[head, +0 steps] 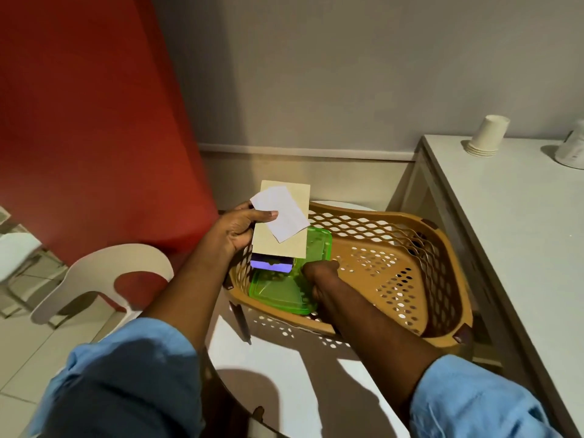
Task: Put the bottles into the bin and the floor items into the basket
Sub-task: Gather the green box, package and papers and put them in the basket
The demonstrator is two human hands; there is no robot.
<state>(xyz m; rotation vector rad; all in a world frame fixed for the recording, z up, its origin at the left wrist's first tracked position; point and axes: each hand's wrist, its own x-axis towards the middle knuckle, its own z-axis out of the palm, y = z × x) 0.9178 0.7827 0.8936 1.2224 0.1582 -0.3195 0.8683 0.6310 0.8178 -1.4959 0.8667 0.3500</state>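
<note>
Loading the basket point(436, 314)
Right hand point(319, 275) grips green lid point(281, 289) inside basket, setting it down; left hand point(240, 230) pinches cards point(281, 222) above basket rim, waiting.

A: How much of the purple-lit object point(271, 265) shows?
B: Only a strip below the tan card point(282, 228); the card covers the rest, so I cannot tell what it is.
A: And the right hand point(319, 276)?
B: Its fingers fold out of sight behind the knuckles, against the green container point(278, 294); whether the grip closes on it is unclear.
A: Anything cut off?
B: A white object point(573, 150) on the surface point(521, 216) runs past the right edge. The chair point(101, 273) legs vanish behind the left sleeve point(126, 374).
</note>
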